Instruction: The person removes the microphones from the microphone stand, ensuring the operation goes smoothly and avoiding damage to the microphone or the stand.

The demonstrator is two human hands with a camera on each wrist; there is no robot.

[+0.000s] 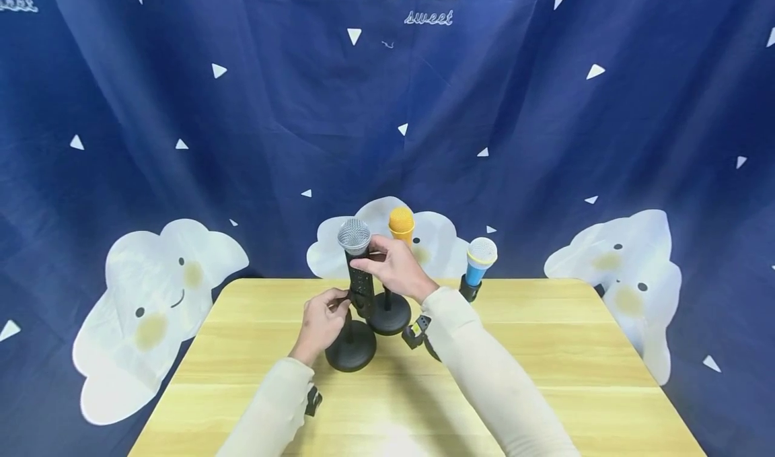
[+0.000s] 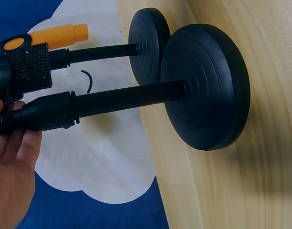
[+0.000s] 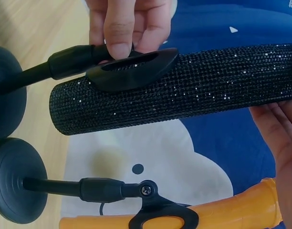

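Note:
A black glittery microphone [image 1: 361,280] with a silver mesh head leans in the holder clip [image 3: 136,71] of a black desk stand [image 2: 131,100]. My right hand [image 1: 399,267] grips the microphone just under its head. Lower down, my left hand [image 1: 321,319] pinches the top of the stand beside the clip, thumb at the clip in the right wrist view. The clip wraps the microphone's lower body, whose end sticks out past it. The stand's round base [image 1: 351,350] rests on the table.
Right behind is a second stand [image 1: 389,314] carrying an orange microphone [image 3: 241,205]. A blue microphone with a white head [image 1: 477,272] sits in another stand to the right, partly hidden by my right sleeve [image 1: 484,369]. The wooden table [image 1: 575,349] ends at a blue curtain [image 1: 290,120].

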